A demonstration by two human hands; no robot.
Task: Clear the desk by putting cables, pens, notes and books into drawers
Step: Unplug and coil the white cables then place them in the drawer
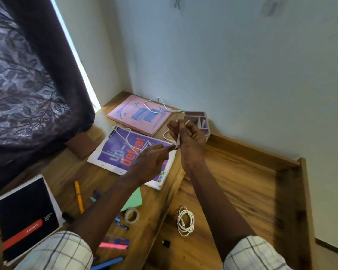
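Centre frame: right hand (187, 139) has its fingers curled round gathered loops of a white cable (177, 141), and left hand (148, 164) pinches the same cable between thumb and fingertip just below; the loop count is hidden by the fingers. The free length runs up-left over the purple book (109, 152) and pink book (125, 114), far end not discernible. Lower right, a coiled cable (185, 221) lies in the open drawer (242, 182) near a small black item (165, 243), too blurred to identify; the left forearm partly covers pens beside the orange pen (78, 195).
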